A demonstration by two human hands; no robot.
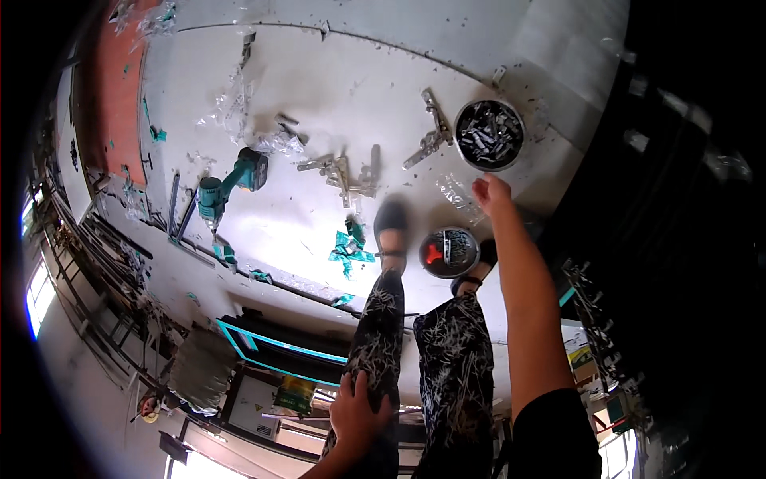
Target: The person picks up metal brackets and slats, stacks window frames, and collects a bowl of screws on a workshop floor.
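Note:
My right hand (492, 194) is stretched forward, its fingers curled in; whatever they hold, if anything, is hidden. It hovers just on the near side of a round metal bowl (519, 159) filled with small dark metal pieces (488, 132). A crumpled clear plastic bag (456, 191) lies to the left of that hand. Closer to my feet stands a second bowl (431, 270) with a red piece (433, 254) and many screws (457, 247) in it. My left hand (359, 411) rests on my patterned trouser leg, fingers spread and holding nothing.
A green cordless drill (219, 191) lies on the floor at left. Metal hinge-like brackets (431, 136) lie beside the far bowl, and more brackets (343, 174) at centre. Torn green wrapping (349, 249) sits near my left foot. Dark stacked material (654, 223) fills the right side.

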